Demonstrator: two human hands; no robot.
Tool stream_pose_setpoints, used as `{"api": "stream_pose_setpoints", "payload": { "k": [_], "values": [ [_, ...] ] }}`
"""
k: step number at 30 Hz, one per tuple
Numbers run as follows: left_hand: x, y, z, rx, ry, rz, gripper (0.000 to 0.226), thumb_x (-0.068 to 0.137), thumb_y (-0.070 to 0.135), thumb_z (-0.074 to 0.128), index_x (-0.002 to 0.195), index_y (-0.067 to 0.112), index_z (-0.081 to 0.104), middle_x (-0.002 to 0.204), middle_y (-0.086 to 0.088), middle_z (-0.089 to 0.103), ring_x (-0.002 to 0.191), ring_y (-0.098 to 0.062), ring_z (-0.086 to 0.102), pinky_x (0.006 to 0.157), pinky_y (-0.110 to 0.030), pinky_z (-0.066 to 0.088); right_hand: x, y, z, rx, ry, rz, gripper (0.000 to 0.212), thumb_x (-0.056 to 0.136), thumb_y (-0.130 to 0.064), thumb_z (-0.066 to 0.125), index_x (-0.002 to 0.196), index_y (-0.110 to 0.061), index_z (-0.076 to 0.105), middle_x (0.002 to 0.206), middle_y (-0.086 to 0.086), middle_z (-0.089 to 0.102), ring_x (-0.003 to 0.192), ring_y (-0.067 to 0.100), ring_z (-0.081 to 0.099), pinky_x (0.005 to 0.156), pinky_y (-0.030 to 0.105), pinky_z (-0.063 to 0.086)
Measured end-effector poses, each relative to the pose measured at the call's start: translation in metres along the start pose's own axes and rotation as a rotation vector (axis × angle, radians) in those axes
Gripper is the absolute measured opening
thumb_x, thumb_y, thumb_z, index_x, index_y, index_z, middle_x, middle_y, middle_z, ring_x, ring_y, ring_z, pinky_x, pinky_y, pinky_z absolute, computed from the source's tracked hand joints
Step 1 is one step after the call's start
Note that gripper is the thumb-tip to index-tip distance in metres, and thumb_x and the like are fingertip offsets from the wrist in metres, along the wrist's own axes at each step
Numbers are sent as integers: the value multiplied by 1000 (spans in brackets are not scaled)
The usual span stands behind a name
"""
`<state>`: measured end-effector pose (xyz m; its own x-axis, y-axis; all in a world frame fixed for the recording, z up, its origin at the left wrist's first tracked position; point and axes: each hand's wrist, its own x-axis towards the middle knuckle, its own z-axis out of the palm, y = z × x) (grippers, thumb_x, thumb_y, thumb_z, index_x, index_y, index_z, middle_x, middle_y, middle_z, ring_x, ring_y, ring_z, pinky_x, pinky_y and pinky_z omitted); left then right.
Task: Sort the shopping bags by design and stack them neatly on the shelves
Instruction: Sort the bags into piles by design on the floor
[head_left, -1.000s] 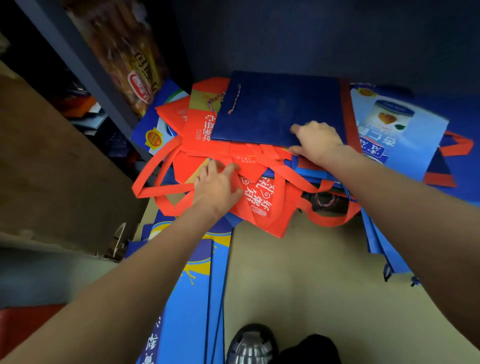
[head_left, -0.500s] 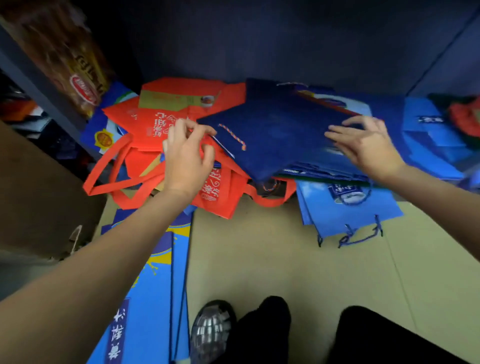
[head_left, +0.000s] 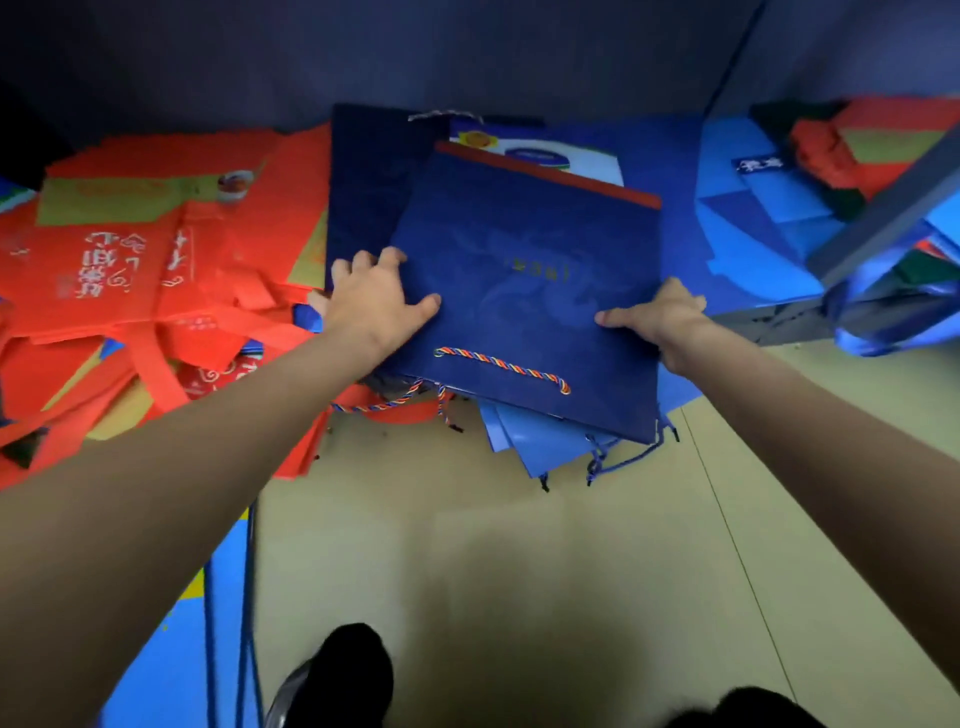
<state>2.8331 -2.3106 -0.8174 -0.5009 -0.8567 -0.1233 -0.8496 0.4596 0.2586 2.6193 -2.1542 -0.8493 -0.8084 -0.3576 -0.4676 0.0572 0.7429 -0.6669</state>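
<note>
I hold a dark blue paper bag (head_left: 524, 291) by its two side edges in the centre of the frame. My left hand (head_left: 371, 299) lies on the bag's left edge, thumb on the printed face and fingers spread over the rim. My right hand (head_left: 660, 319) grips the right edge, thumb on top and fingers tucked out of sight beneath. The bag lies flat and slightly rotated, its red-trimmed end pointing to the upper right and its twisted multicolour cord handle (head_left: 501, 366) nearest me.

Half a second ago my left hand rested on the orange bags and my right hand lay flat on the blue pile; both have since come to this one bag, which now sits squarer to me and further toward the lower centre.

The bag lies on top of the pile. A second dark blue bag (head_left: 363, 182) shows under it at upper centre, and light blue bags (head_left: 550, 447) stick out below its near edge, their cords trailing onto the beige floor (head_left: 519, 561). The orange fabric bags (head_left: 156, 260) are heaped at left, just beside my left hand, their straps loose. More light blue bags (head_left: 758, 223) lie at right beside a grey shelf post (head_left: 883, 218). A blue printed bag (head_left: 171, 670) lies on the floor at lower left. My dark shoe (head_left: 343, 675) shows at the bottom edge.
</note>
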Motion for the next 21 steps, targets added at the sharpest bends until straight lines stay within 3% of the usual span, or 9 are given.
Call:
{"api": "stream_pose_setpoints", "payload": {
  "k": [3, 6, 9, 12, 15, 18, 21],
  "values": [
    [-13, 19, 4, -65, 105, -47, 64, 80, 46, 65, 129, 12, 41, 127, -12, 52, 124, -31, 42, 100, -42, 29, 8, 10, -18, 70, -22, -44, 86, 72, -16, 80, 142, -15, 30, 143, 8, 33, 125, 31, 44, 100, 44, 43],
    [-24, 35, 11, -358, 8, -96, 78, 78, 45, 69, 136, 8, 33, 126, -13, 56, 121, -32, 48, 96, -38, 37, -4, 37, -52, -15, -2, -61, 101, 68, -8, 81, 147, -20, 20, 145, 9, 32, 127, 31, 42, 101, 47, 41],
    [-31, 64, 14, -460, -99, -108, 80, 79, 44, 68, 140, 9, 29, 130, -13, 52, 123, -31, 46, 102, -38, 36, -21, 77, -86, -55, 21, -19, 106, 68, -6, 80, 148, -28, 15, 148, 15, 20, 129, 30, 39, 105, 45, 38],
    [-54, 103, 19, -446, -147, -113, 72, 85, 35, 63, 141, 8, 27, 141, -16, 37, 127, -32, 40, 103, -34, 32, -29, 110, -119, 38, 6, -28, 105, 67, 0, 79, 147, -29, 18, 134, 12, 39, 119, 30, 48, 99, 48, 44],
    [-102, 130, 37, -333, -259, -107, 71, 87, 34, 60, 144, 13, 23, 142, -17, 24, 127, -41, 36, 104, -40, 31, -36, 132, -153, 113, -41, 11, 100, 76, 5, 70, 150, -27, 10, 115, 8, 43, 106, 26, 51, 96, 44, 45],
    [-149, 145, 58, -249, -307, -41, 73, 87, 34, 59, 146, 17, 18, 146, -13, 17, 129, -41, 27, 103, -39, 28, -41, 151, -171, -19, -55, -51, 88, 81, 5, 65, 148, -26, 17, 106, 7, 46, 98, 25, 51, 88, 34, 44],
    [-161, 150, 74, -305, -374, -100, 70, 87, 33, 58, 145, 17, 21, 146, -12, 18, 130, -41, 29, 103, -38, 30, -42, 171, -171, -56, -42, -84, 75, 83, 9, 59, 143, -25, 30, 86, 2, 48, 88, 23, 50, 71, 29, 44]
  ]
}}
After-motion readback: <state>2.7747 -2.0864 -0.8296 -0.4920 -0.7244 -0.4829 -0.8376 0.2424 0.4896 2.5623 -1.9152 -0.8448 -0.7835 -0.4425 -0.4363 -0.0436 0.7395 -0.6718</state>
